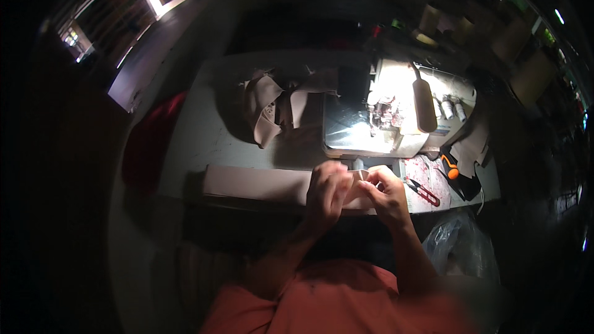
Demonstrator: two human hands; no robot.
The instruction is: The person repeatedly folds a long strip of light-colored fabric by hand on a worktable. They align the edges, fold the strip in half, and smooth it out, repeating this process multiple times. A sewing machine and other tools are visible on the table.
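Observation:
A long pale pinkish fabric piece lies along the near edge of the table, its right end under my hands. My right hand is closed, with thumb and fingers pinching the fabric's light edge in front of the sewing machine. Close beside it, my left hand is over the same fabric, its fingers bent and smeared by motion; whether they grip the cloth is unclear. To the right of my right hand lie red-handled thread snips.
A lamp lights the machine. Crumpled fabric pieces sit at the table's far left. At right are an orange-and-black tool and grey cloth scraps. A clear plastic bag hangs below the table's front edge.

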